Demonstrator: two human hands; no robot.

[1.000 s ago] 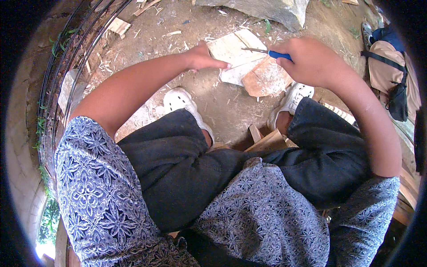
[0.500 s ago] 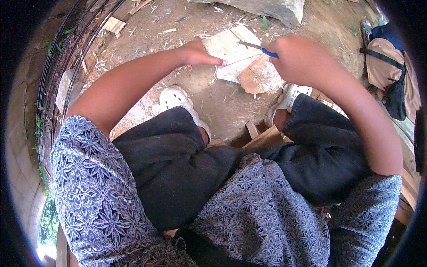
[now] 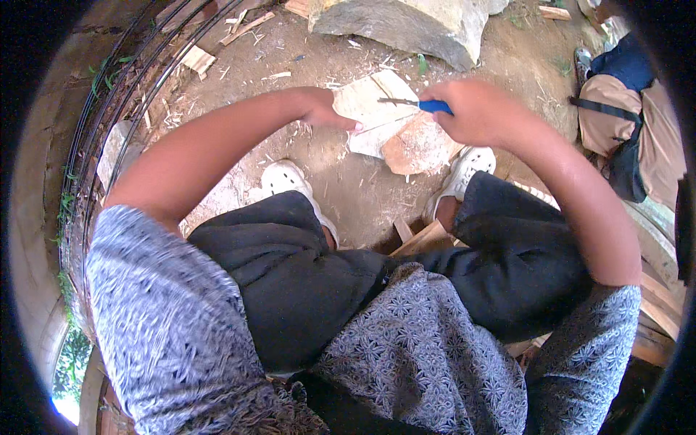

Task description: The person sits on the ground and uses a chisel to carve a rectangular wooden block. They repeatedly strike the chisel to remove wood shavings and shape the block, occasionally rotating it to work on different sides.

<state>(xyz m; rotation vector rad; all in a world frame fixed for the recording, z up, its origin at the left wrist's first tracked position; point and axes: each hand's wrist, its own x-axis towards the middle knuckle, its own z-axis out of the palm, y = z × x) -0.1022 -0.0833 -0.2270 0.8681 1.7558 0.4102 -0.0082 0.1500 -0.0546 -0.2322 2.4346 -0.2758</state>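
In the head view my left hand (image 3: 322, 109) is closed on the left edge of a pale, flat piece of wood (image 3: 370, 94), its thumb along the near side. Wrapped around the blue handle of a thin, dark-bladed tool (image 3: 435, 106) is my right hand (image 3: 475, 112). The blade points left and lies over the wood's face; whether it touches cannot be told. Below the wood's right part rests a reddish-brown slab (image 3: 415, 148) with pale dust on it. My feet, in white clogs (image 3: 284, 177), flank the work.
A large pale rock (image 3: 406, 29) sits at the far side. Shavings litter the dirt ground. Dark cables (image 3: 109, 80) curve along the left. Tan cloth (image 3: 605, 109) with a black strap lies at right. Wood offcuts (image 3: 428, 238) lie between my legs.
The view has shifted, so the far rock shows more. My right hand has turned the blade so that it lies more level across the wood. Both hands keep their holds.
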